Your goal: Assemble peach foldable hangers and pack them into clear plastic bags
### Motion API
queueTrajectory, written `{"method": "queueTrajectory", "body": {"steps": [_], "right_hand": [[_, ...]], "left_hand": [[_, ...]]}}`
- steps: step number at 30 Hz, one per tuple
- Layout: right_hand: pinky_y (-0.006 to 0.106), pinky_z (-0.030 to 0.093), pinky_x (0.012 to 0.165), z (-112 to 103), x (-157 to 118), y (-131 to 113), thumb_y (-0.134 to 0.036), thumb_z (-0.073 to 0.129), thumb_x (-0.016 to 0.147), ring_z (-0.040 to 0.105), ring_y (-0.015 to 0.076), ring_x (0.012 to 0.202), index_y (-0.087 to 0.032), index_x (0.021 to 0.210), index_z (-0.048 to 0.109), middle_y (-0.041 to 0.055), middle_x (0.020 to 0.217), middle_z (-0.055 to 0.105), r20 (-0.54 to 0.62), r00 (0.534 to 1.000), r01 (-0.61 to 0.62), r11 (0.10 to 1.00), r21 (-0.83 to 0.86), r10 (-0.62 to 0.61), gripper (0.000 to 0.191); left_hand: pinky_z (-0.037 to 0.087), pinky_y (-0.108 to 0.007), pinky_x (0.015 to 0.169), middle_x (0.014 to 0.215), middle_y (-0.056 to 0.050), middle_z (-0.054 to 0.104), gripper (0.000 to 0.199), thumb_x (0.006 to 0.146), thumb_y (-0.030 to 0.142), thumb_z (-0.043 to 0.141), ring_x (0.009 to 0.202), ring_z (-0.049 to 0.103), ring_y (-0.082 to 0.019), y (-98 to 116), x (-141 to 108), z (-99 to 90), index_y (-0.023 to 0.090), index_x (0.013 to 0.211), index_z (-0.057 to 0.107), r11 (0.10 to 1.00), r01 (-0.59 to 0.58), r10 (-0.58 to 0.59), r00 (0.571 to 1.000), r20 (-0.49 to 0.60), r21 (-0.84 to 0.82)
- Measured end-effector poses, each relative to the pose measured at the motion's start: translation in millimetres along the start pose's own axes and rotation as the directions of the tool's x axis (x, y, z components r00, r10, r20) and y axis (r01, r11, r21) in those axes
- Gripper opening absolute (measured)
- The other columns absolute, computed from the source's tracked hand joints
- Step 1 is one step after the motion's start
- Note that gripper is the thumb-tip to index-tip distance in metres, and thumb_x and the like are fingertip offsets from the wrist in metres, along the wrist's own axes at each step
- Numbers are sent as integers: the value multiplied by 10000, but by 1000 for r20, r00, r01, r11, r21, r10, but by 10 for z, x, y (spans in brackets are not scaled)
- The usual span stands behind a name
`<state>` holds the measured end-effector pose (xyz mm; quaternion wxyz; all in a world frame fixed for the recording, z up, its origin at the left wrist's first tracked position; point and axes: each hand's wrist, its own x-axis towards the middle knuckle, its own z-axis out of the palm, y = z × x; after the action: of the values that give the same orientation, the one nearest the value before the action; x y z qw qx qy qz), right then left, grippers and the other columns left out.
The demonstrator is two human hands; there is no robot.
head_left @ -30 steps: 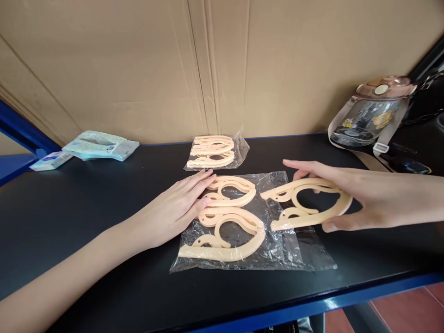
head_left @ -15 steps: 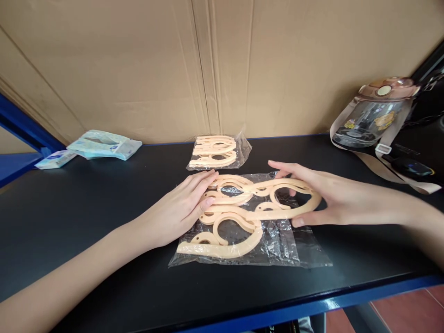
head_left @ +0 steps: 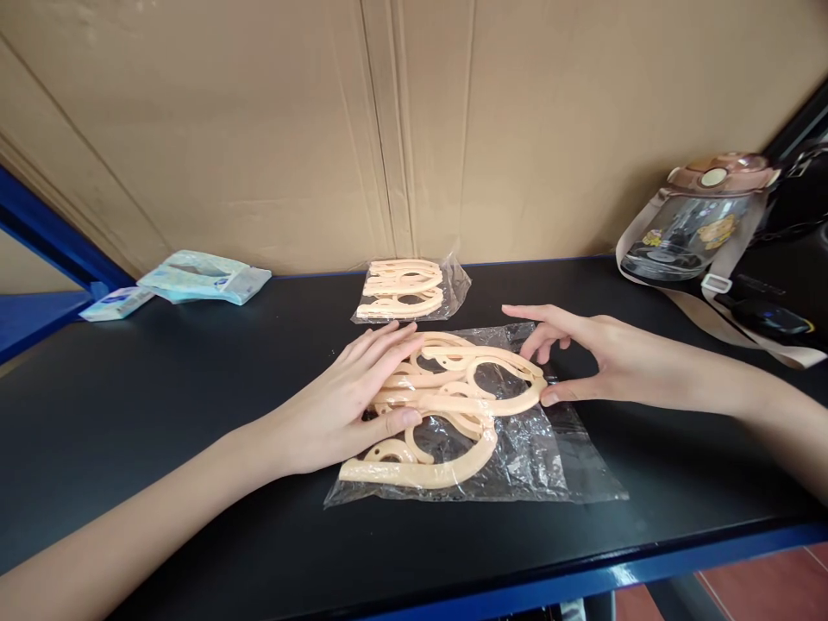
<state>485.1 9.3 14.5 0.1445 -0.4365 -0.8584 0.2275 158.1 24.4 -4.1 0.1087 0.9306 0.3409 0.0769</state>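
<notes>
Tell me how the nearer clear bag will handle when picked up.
The nearer clear bag will probably flop at its right end, which looks thin and wrinkled. It may hang lopsided, since the beige hangers are bunched towards its left. Its glossy surface could be slippery.

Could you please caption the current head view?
Left hand over beige hangers and clear bag, right hand at one curved end.

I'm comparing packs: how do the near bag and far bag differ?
The near bag looks larger in view; the far bag, smaller. The left hand lies over the near bag; the far bag sits beyond it. The far bag is closer to the cardboard than the near bag. Both are clear, showing peach curved pieces.
</notes>
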Motion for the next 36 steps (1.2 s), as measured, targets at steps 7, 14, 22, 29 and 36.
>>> {"method": "queueTrajectory", "body": {"steps": [7, 14, 22, 29, 36], "right_hand": [[294, 499, 791, 326, 112, -164, -409, 659, 848, 622, 138, 856, -319, 1420, 321, -33, 982, 688, -101, 993, 78, 975, 209, -58, 670], [284, 485, 741, 431, 130, -215, -410, 641, 863, 622, 131, 751, -284, 1399, 353, -60, 804, 654, -162, 984, 93, 989, 116, -74, 621], [306, 470, 723, -32, 96, 201, -362, 515, 933, 598, 165, 764, -259, 1243, 548, 16, 890, 655, -180, 979, 48, 970, -238, -93, 329], [397, 430, 981, -137, 128, 429, -288, 525, 908, 516, 221, 1162, -244, 1030, 636, 85, 1245, 521, -64, 976, 184, 947, -264, -208, 171], [432, 407, 1003, -94, 159, 370, -387, 484, 945, 515, 228, 1175, -240, 926, 629, 77, 1240, 550, -109, 980, 154, 982, -111, -166, 207]], "left_hand": [[216, -531, 1159, 1571, -94, 250, 692, 933, 560, 442, 1452, 159, -302, 43, 11, 1, 205, 1490, 236, 999, -49, 49, 999, 11, 4], [153, -552, 1174, 1589, -72, 215, 714, 929, 581, 431, 1462, 144, -304, 59, 27, -16, 230, 1509, 206, 1000, -21, 20, 999, 40, 19], [113, -540, 1185, 1607, -22, 148, 671, 957, 524, 416, 1475, 73, -286, 136, -23, -96, 282, 1524, 152, 997, -73, 74, 996, 41, -23], [261, -481, 1169, 1577, -49, 254, 723, 908, 567, 489, 1461, 170, -276, 514, -27, -102, 235, 1504, 253, 976, -208, 212, 975, 68, -61], [248, -588, 1135, 1502, -168, 381, 657, 905, 576, 481, 1416, 271, -360, 699, 28, 52, 145, 1400, 455, 958, -286, 286, 958, 21, 32]]}}
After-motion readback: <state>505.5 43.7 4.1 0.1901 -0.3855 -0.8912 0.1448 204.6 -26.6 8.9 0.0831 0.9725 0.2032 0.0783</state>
